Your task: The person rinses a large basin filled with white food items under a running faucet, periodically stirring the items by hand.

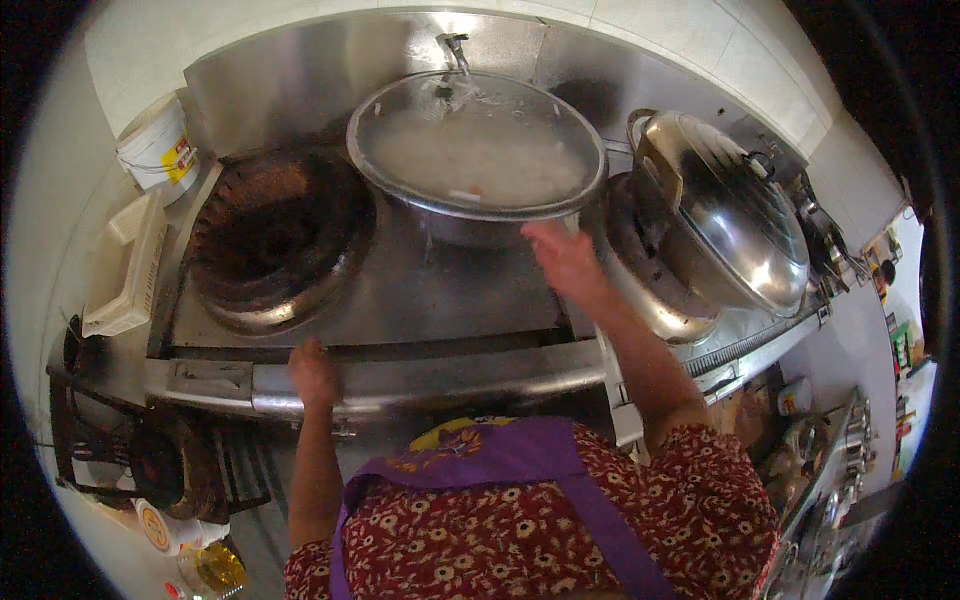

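A large metal pot (480, 211) filled with cloudy water and pale contents stands at the back middle of the steel stove. Water runs into it from a wall faucet (454, 46). My right hand (562, 259), a little blurred, is just below the pot's front rim, near its right side; whether it touches the pot I cannot tell. My left hand (313, 375) is over the stove's front edge (465, 381), below the left burner, with its fingers curled; whether anything is inside them is not visible.
Left of the pot is a blackened burner ring (281, 240). A lidded metal pot (720, 210) stands tilted in view over the right burner. A white basket (131, 262) and a white bucket (159, 150) line the left side; an oil bottle (214, 570) is at lower left.
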